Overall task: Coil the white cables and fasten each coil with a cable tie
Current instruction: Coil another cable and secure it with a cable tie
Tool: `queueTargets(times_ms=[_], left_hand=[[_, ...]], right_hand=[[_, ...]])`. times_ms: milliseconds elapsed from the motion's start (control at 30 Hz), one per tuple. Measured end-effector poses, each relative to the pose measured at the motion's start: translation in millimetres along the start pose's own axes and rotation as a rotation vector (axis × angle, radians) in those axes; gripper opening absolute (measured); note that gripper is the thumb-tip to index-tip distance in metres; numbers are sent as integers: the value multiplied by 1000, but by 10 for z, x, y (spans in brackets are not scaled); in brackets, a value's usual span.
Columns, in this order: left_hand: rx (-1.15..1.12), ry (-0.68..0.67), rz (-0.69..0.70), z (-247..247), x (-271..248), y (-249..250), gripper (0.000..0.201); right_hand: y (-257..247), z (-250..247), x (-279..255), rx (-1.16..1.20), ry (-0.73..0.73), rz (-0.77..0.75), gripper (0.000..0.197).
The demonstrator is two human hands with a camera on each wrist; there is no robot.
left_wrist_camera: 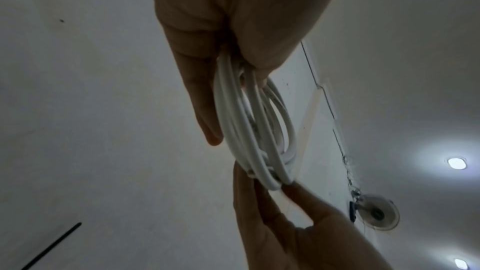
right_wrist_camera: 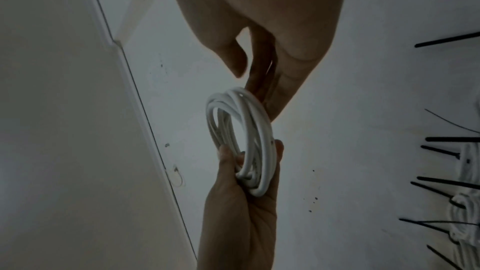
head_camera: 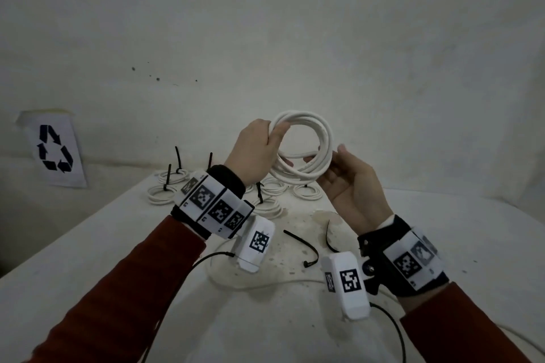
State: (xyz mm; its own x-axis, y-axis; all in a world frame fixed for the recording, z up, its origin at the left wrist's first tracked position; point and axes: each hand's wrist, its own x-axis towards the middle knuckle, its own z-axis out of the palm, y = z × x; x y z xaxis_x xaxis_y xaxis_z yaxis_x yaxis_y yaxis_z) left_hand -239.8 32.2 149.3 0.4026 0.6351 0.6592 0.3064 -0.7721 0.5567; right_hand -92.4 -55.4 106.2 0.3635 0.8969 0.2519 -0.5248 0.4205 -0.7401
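A white cable coil (head_camera: 323, 132) of several loops is held upright above the table, with no tie on it. My left hand (head_camera: 272, 135) grips its upper left side, thumb in front and fingers curled behind. My right hand (head_camera: 320, 158) is palm up at the coil's lower right, the loops lying between its thumb and fingers. In the left wrist view the coil (left_wrist_camera: 249, 126) hangs from my left hand (left_wrist_camera: 233, 59), and the right hand's fingers (left_wrist_camera: 293, 190) straddle its far end. The right wrist view shows the coil (right_wrist_camera: 261, 130) between my right hand's fingertips (right_wrist_camera: 272, 100) and the left hand (right_wrist_camera: 241, 188).
Several tied coils (head_camera: 163, 193) with black ties sticking up lie at the table's far edge (head_camera: 308, 192). Two loose black cable ties (head_camera: 306, 247) (head_camera: 328, 234) and a loose white cable (head_camera: 265, 283) lie below my hands. A recycling sign (head_camera: 54, 150) hangs on the left wall.
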Motion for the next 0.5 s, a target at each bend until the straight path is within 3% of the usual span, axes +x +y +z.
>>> queueTargets(times_ms=[133,233,500], left_hand=[[128,48,41,43,-24,7,39],[141,53,61,111,-70,15,40],[138,27,72,225,-92,-21,40]], right_hand=[[23,-21,-102,-183,-85,6,45],[87,-50,-128,-338,-17,-52,45],[197,-112,-133,-199,-18,-97,22]])
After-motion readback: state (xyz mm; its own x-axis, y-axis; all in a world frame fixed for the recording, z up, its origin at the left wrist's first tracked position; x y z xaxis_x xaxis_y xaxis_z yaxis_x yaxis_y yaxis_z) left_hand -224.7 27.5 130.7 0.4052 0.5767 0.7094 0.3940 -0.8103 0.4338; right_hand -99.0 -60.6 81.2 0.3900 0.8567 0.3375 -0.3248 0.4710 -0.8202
